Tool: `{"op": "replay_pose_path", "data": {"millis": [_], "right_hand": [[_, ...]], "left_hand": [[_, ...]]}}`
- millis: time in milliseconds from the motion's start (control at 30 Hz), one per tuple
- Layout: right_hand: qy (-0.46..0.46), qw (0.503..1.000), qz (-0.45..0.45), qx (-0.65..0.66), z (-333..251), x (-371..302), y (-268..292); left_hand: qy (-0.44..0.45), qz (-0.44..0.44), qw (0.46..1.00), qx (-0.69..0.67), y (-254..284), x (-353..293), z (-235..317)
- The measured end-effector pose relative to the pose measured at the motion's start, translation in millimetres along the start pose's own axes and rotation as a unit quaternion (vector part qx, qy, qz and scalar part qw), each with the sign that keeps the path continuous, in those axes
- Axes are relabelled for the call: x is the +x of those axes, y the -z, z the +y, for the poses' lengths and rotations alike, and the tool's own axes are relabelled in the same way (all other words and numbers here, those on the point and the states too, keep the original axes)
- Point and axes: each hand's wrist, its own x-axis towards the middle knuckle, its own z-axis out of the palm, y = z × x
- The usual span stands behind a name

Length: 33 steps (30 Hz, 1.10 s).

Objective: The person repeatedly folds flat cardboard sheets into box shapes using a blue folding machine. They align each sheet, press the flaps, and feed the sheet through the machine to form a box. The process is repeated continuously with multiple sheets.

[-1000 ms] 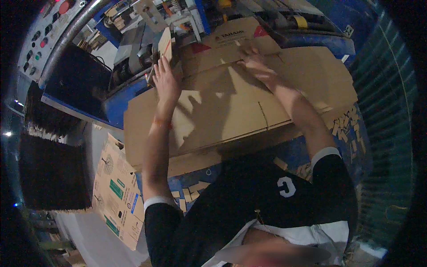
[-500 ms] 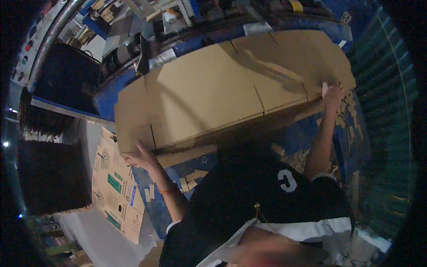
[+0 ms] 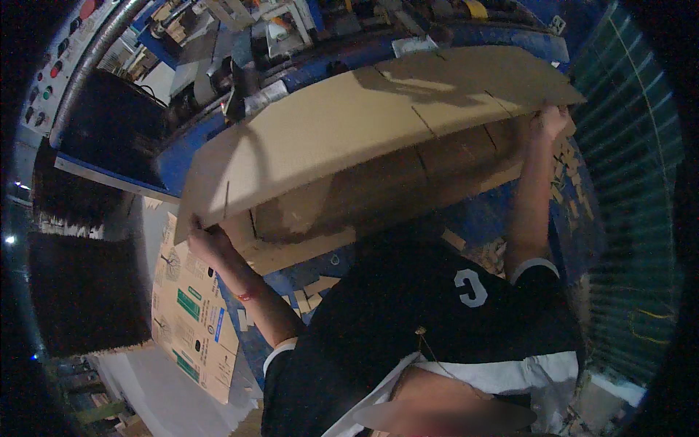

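Slanting up toward the person, a wide brown cardboard sheet [image 3: 313, 156] has its near edge held above more cardboard [image 3: 378, 189]. The left hand [image 3: 211, 246] is closed on its near left corner, the right hand [image 3: 551, 122] near the right. Beyond stands a blue machine [image 3: 320, 80]; cardboard scraps [image 3: 313, 298] lie closer in.

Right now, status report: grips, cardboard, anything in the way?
Left grip holds near left corner, right grip holds near right corner. Cardboard sheet tilted, near edge raised off cardboard beneath. Scraps closer to body, seemingly not blocking.
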Motion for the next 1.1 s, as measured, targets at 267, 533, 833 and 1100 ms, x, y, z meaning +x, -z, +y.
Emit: {"op": "replay_pose_path", "data": {"millis": [267, 533, 833, 1100], "right_hand": [[0.223, 0.895, -0.337, -0.190, -136, -129, 44], [0.427, 0.621, -0.626, -0.204, -143, -183, 23], [0.492, 0.585, -0.615, -0.194, -127, -166, 7], [0.439, 0.620, -0.626, -0.177, -50, -128, -95]], "left_hand": [[-0.147, -0.125, 0.971, 0.143, 32, -66, 5], [-0.434, -0.472, 0.580, 0.501, -11, -120, -11], [-0.445, -0.496, 0.548, 0.506, -25, -103, -6], [-0.465, -0.423, 0.702, 0.336, -111, -26, -28]]}}
